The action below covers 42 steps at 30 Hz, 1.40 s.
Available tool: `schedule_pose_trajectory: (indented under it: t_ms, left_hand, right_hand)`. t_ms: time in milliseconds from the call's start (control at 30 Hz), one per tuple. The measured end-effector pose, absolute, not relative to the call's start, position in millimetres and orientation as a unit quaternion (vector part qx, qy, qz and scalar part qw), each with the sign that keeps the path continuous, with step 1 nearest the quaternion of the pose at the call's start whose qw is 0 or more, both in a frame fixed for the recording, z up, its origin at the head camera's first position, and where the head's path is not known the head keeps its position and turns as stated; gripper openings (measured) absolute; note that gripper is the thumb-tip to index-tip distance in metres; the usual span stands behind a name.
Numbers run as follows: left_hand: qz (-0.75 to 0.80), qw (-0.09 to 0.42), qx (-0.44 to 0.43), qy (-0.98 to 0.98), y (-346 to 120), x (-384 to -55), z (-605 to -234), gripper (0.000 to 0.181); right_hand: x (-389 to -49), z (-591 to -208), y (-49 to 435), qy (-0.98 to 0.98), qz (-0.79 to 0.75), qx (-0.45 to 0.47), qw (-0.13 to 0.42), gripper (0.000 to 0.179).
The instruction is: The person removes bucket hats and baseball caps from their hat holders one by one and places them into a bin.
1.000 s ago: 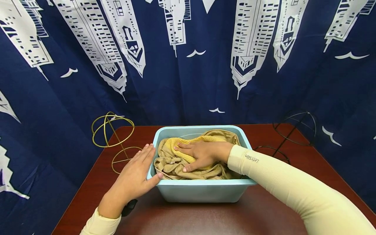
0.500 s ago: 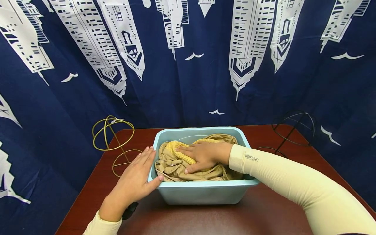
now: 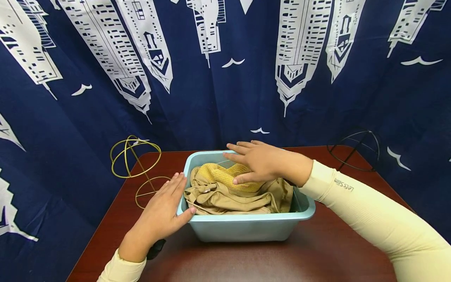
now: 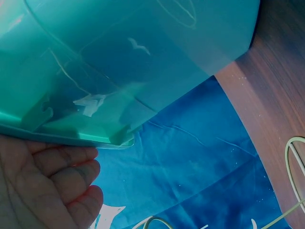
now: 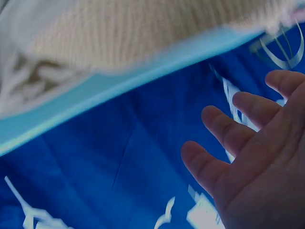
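Observation:
A light blue plastic basin (image 3: 243,229) stands on the table, holding a khaki garment (image 3: 225,199) with a yellow knitted item (image 3: 225,174) on top. My left hand (image 3: 158,213) rests on the basin's left rim, its fingers extended along the edge and the thumb at the front corner. In the left wrist view, that hand (image 4: 57,181) lies right at the rim, beside the basin's outer wall (image 4: 167,62). Raised over the basin, my right hand (image 3: 266,160) has its fingers spread and holds nothing. In the right wrist view its fingers (image 5: 219,124) are apart from the knitted fabric (image 5: 128,33).
A gold wire stand (image 3: 149,178) is at the table's back left, and a black wire stand (image 3: 356,152) at the back right. The dark red wooden table (image 3: 246,262) backs onto a navy curtain (image 3: 218,105) with white building prints.
My right hand has lifted off the yellow knitted item and moved up and to the right, uncovering more of the cloth. The left hand has stayed on the basin's rim.

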<state>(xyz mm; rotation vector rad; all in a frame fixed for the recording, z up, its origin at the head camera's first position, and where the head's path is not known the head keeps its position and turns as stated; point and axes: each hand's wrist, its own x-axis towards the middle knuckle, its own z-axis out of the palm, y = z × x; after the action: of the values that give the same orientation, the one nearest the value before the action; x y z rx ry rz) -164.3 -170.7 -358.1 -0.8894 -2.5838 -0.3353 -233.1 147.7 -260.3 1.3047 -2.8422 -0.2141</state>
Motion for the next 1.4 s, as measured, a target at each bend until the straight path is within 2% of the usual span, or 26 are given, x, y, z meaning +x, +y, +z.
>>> schedule_pose_trajectory:
  t_ms: [200, 467, 567, 733, 933, 1200, 1400]
  left_hand:
    - [-0.117, 0.190, -0.317, -0.922, -170.8, -164.2, -357.1, 0.083]
    - [-0.109, 0.179, -0.316, -0.925, -170.7, -165.1, -354.1, 0.083]
    - [-0.105, 0.177, -0.315, -0.927, -170.8, -166.3, -352.8, 0.084]
    - [-0.104, 0.173, -0.315, -0.927, -171.2, -166.6, -353.1, 0.084]
    - [-0.110, 0.174, -0.311, -0.928, -170.9, -165.5, -354.4, 0.083]
    - [-0.115, 0.171, -0.314, -0.927, -169.9, -165.8, -356.4, 0.084]
    - [-0.112, 0.170, -0.310, -0.929, -172.3, -165.9, -356.5, 0.084]
  right_hand:
    - [-227.0, -240.8, 183.1, -0.922, 0.000, 0.385, 0.041, 0.079]
    - [-218.8, -244.4, 214.6, -0.933, 0.044, 0.351, 0.062, 0.076]
    - [-213.7, -246.7, 206.4, -0.924, 0.029, 0.374, 0.078, 0.078]
    - [-204.6, -248.3, 164.6, -0.896, -0.023, 0.436, 0.081, 0.080]
    - [-214.6, -255.8, 109.6, -0.881, -0.084, 0.464, 0.044, 0.085]
    - [-231.8, -282.6, 64.9, -0.894, -0.100, 0.432, -0.073, 0.097]
    - [-236.4, -297.4, 53.0, -0.880, -0.148, 0.439, -0.101, 0.090]
